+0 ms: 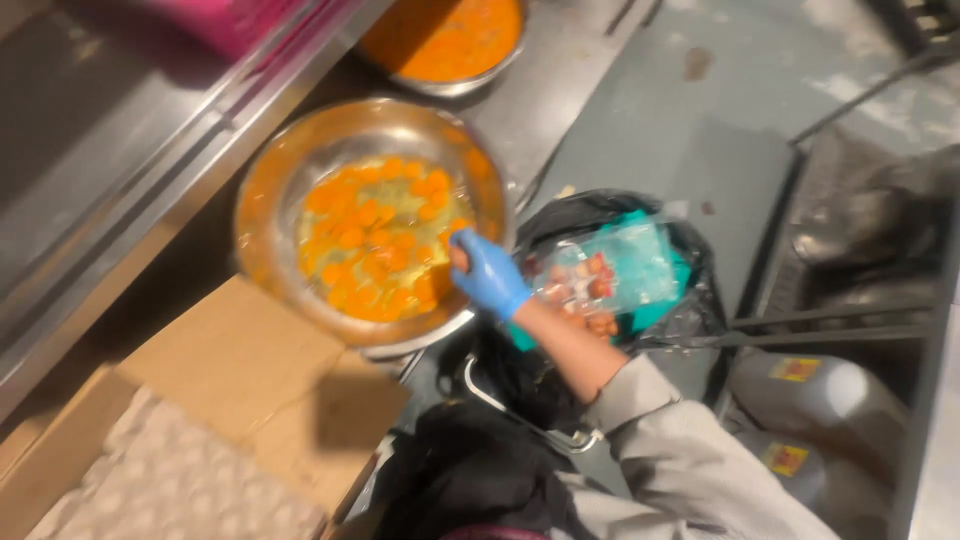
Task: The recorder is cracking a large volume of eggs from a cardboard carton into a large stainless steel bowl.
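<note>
Blue-gloved right hand [487, 272] closes its fingers on a brownish egg [459, 258] at the near right rim of the steel bowl [270, 200]; the yolks [375, 238] lie left of the hand.

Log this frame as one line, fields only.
right hand: blue glove, over rim of steel bowl | bowl: egg yolks | left hand: not visible | nearby: bin bag, cardboard box
</note>
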